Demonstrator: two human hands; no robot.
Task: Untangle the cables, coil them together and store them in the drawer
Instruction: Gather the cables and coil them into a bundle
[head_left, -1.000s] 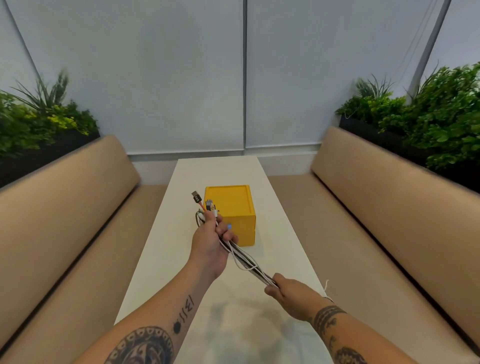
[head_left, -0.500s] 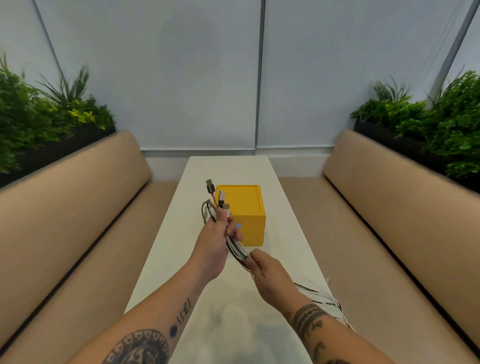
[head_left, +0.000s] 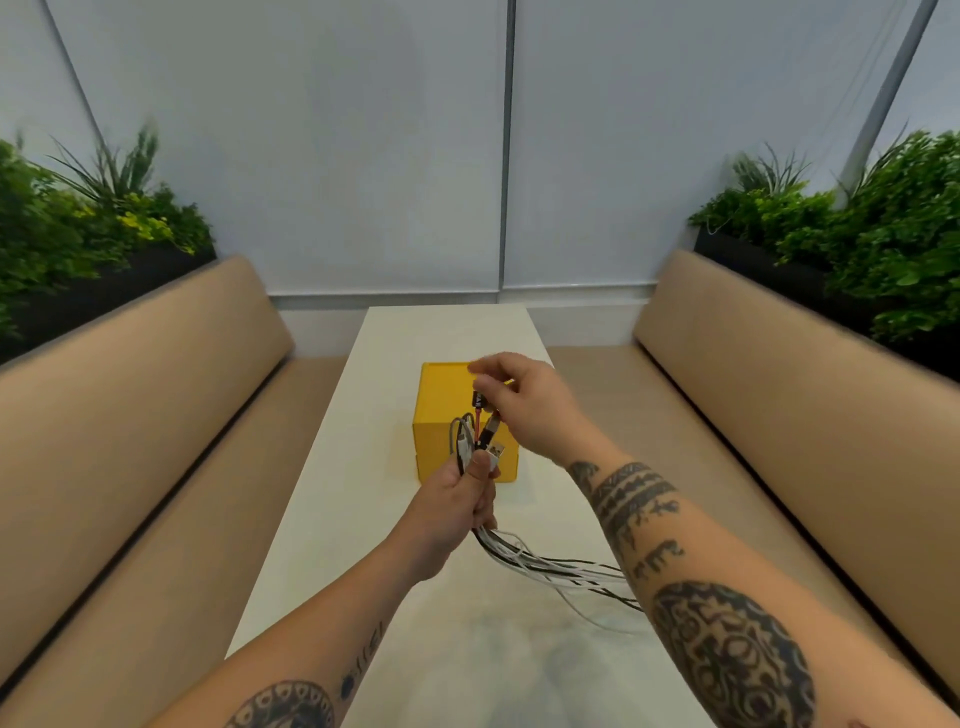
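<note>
The drawer box (head_left: 441, 405) at twelve o'clock is yellow, the table (head_left: 353, 519) white. The cables (head_left: 550, 569) are white, black and grey, one orange. The benches (head_left: 130, 415) are tan.

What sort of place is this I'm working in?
Probably a seating booth in an office lounge or café: tan padded benches run along both sides of a narrow white table, with leafy planters behind the backrests.

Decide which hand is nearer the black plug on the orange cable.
Right. The right hand is at the black plug, its fingers pinching the top. The left hand grips the cables lower down, below the plug.
</note>
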